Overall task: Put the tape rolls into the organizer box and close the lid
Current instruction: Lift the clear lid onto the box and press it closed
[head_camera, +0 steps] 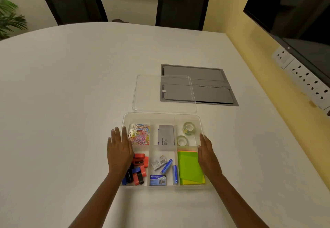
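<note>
A clear plastic organizer box point(161, 116) sits open on the white table in front of me. Two clear tape rolls lie in its far right compartment, one point(188, 128) behind the other point(182, 140). The clear lid point(148, 93) lies flat on the table just beyond the box, partly over a grey panel. My left hand point(119, 152) hovers over the box's left edge, fingers spread, holding nothing. My right hand point(207, 153) is over the right edge, fingers straight, also holding nothing.
Other compartments hold coloured paper clips point(140, 134), a grey card box point(165, 137), small staplers point(138, 170), staple boxes point(160, 169) and green sticky notes point(189, 168). A grey cable hatch point(210, 85) is set into the table. Two black chairs stand behind; a monitor and wall sockets are right.
</note>
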A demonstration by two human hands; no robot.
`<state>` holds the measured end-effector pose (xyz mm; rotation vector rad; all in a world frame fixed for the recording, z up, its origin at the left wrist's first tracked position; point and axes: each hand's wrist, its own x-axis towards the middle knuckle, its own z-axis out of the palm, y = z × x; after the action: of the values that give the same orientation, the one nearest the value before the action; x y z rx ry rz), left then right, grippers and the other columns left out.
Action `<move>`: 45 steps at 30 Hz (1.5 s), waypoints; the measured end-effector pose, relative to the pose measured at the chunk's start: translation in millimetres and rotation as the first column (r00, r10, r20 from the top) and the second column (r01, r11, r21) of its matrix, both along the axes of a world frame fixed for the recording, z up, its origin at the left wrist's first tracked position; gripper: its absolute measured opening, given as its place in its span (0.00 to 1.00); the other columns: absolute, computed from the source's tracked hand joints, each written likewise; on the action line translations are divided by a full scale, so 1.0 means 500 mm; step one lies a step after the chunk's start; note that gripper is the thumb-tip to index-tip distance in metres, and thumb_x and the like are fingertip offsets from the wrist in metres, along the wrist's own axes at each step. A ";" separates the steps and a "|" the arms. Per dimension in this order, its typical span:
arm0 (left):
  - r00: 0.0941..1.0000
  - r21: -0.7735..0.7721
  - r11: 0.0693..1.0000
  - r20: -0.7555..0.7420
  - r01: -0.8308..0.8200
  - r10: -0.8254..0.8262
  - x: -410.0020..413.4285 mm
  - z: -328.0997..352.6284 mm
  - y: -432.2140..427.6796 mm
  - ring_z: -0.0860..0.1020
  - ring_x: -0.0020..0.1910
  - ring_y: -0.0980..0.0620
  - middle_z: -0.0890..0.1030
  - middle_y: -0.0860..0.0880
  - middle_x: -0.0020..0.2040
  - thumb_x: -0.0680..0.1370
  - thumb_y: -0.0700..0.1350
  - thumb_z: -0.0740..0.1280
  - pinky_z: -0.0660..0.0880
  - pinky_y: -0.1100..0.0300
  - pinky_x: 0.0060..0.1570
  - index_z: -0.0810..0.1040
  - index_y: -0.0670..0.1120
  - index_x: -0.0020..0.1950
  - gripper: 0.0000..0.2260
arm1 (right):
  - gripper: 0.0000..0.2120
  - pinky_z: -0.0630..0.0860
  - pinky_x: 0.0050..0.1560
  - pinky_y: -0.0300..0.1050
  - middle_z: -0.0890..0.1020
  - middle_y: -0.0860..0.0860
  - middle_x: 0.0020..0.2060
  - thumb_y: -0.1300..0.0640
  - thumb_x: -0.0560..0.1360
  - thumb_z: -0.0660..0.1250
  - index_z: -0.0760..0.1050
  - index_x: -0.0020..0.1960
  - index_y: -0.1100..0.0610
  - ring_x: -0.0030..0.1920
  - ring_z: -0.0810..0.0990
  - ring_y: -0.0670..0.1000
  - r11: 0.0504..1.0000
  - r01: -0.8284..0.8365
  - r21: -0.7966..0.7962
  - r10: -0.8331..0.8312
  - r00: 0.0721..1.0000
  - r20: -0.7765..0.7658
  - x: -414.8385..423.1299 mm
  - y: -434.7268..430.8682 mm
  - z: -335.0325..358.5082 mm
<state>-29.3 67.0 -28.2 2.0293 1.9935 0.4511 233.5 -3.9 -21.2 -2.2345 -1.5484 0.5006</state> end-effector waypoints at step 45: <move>0.602 -0.489 0.872 0.705 0.030 0.374 0.046 0.030 0.389 0.72 0.59 0.40 0.73 0.36 0.60 0.82 0.50 0.49 0.68 0.49 0.61 0.68 0.35 0.66 0.23 | 0.12 0.62 0.31 0.38 0.74 0.57 0.42 0.67 0.74 0.56 0.72 0.36 0.58 0.44 0.71 0.54 0.917 0.329 -0.227 -0.392 0.851 -0.351 0.146 0.420 0.006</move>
<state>-6.5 261.5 -13.1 1.0323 1.5147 0.6865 306.6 206.3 -18.3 -2.2872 -0.8857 0.9120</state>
